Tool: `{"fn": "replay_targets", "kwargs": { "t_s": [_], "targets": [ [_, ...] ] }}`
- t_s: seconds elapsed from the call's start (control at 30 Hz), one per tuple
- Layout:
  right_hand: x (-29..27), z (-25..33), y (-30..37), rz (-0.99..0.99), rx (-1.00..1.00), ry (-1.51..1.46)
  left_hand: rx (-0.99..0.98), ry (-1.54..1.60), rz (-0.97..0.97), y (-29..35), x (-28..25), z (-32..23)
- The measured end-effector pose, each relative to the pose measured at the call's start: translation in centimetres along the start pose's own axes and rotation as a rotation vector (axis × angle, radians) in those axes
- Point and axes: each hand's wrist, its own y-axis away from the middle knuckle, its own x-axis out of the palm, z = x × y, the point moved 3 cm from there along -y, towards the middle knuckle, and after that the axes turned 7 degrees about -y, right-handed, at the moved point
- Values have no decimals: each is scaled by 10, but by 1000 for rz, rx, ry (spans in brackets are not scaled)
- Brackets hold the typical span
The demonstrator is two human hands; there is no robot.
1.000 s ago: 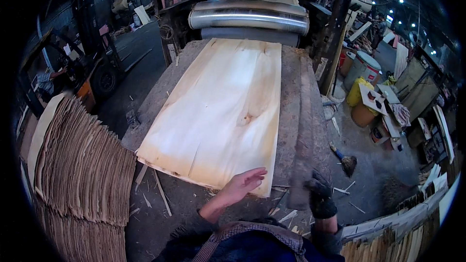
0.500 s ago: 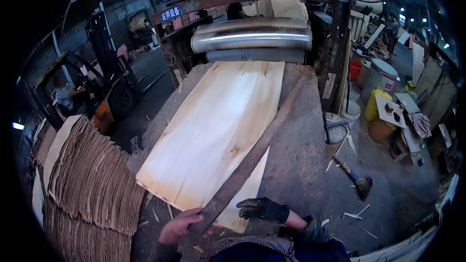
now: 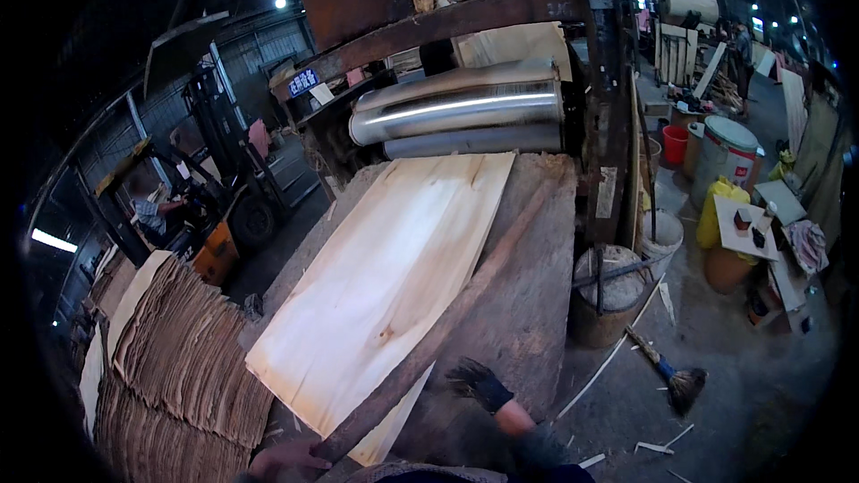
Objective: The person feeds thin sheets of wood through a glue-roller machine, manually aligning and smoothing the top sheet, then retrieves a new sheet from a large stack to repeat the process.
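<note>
A pale, long sheet of wood veneer (image 3: 376, 277) lies on a worn, dusty worktable (image 3: 528, 295), its far end close to a pair of metal rollers (image 3: 456, 116). Across the sheet's right side slants a long brown wooden batten (image 3: 407, 374). At the batten's near end is my bare left hand (image 3: 291, 459), closed around it and dim at the lower edge. A narrow strip of veneer (image 3: 394, 425) shows to the batten's right. My right hand (image 3: 485, 386), in a dark glove, hovers over the table right of this strip, fingers spread, nothing in them; it is somewhat blurred.
Tall stacks of veneer (image 3: 179, 349) stand at the left. Beyond them is a forklift (image 3: 215, 224) with a person seated in it. Right of the table are buckets (image 3: 613, 291), a brush (image 3: 676, 376), a drum (image 3: 725, 156) and wood scraps on the floor.
The view has tilted up, so the table and rollers sit lower in the picture. My right hand has moved slightly rightward and farther over the table. My left hand stays on the batten's end.
</note>
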Motion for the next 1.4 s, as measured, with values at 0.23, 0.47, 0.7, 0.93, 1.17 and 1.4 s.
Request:
{"fn": "replay_targets", "kwargs": {
  "t_s": [0.23,0.47,0.7,0.93,1.17,1.4],
  "targets": [
    [38,22,-31,-208,55,-184,-88,-137,-109,20,20,-38],
    [36,9,-40,-45,-103,-5,145,176,-299,62,53,-119],
    [57,-16,-15,320,-511,1160,-102,115,-368,43,66,-85],
    [143,-8,5,667,-843,1252,-379,15,-459,27,92,-27],
    [208,127,-110,324,-1068,1364,-201,-69,-934,-70,31,-72],
    [260,253,-216,265,-536,403,269,-86,-1200,-105,-146,-359]
  ]
}}
